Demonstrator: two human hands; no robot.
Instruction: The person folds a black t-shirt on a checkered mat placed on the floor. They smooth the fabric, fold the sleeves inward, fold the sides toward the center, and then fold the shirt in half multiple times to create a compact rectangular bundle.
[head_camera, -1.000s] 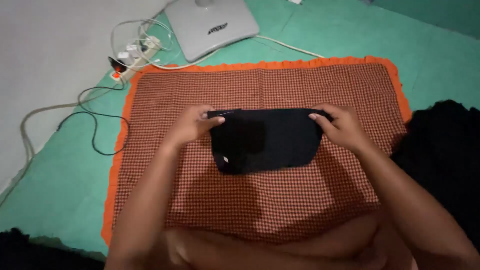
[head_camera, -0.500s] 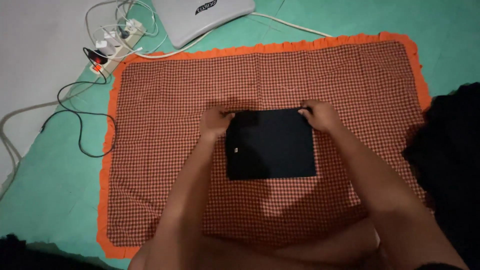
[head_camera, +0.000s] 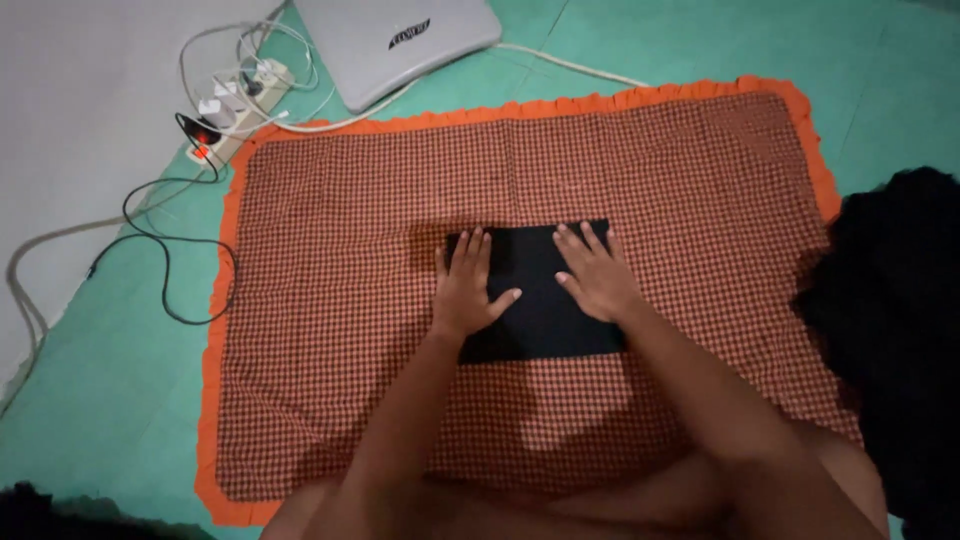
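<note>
A folded black cloth lies flat as a rectangle in the middle of a red-checked mat with an orange frilled border. My left hand presses palm-down on the cloth's left side, fingers spread. On the right side of the cloth my right hand rests flat the same way. Neither hand grips anything.
A closed silver laptop sits beyond the mat at the top. A white power strip with plugs and tangled black and white cables lies at the upper left. A dark heap of fabric lies at the right on the green floor covering.
The cloth was folded down from a wider shape into a compact rectangle. Both hands moved from pinching its top corners to lying flat on top of it.
</note>
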